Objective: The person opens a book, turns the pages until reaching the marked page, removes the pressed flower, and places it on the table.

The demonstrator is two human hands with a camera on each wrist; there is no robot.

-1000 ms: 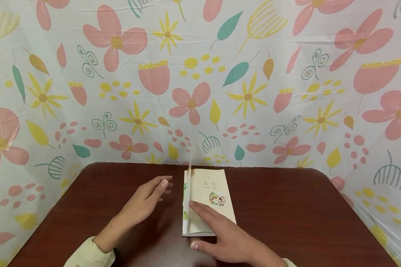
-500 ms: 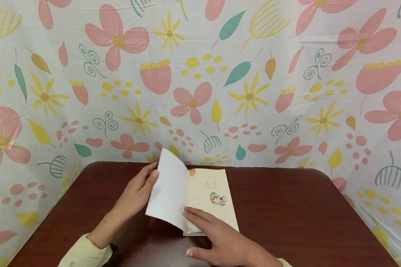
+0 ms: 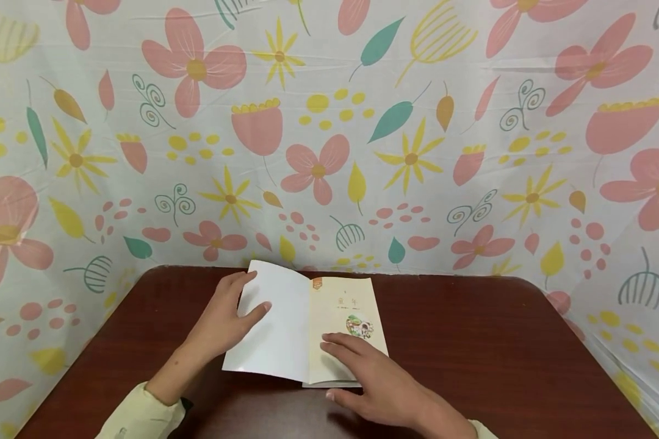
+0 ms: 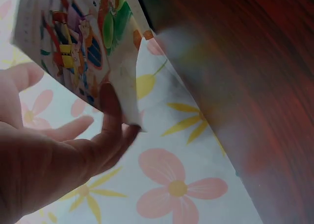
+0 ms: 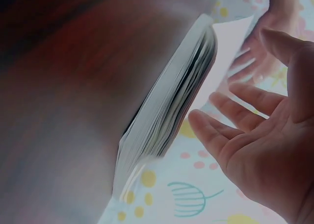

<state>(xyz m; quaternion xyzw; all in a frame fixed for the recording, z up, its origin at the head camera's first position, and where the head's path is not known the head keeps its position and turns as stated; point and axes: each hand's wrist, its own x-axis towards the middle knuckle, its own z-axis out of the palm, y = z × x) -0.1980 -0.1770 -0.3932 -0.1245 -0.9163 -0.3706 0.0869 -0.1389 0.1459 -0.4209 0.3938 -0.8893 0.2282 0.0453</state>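
Head view: left fingers point(image 3: 239, 281) hold cover point(image 3: 279, 329); right fingers point(image 3: 343, 353) stretch over page point(image 3: 328, 314).

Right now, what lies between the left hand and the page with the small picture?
The book's white inside cover lies between the left hand and that page; the head view shows it.

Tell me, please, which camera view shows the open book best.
The head view does: it shows the open book from above, with the white inside of its cover and a cream page, partly behind the right hand. The left wrist view shows mainly the cover's illustrated outside; the right wrist view, mainly the page edges.
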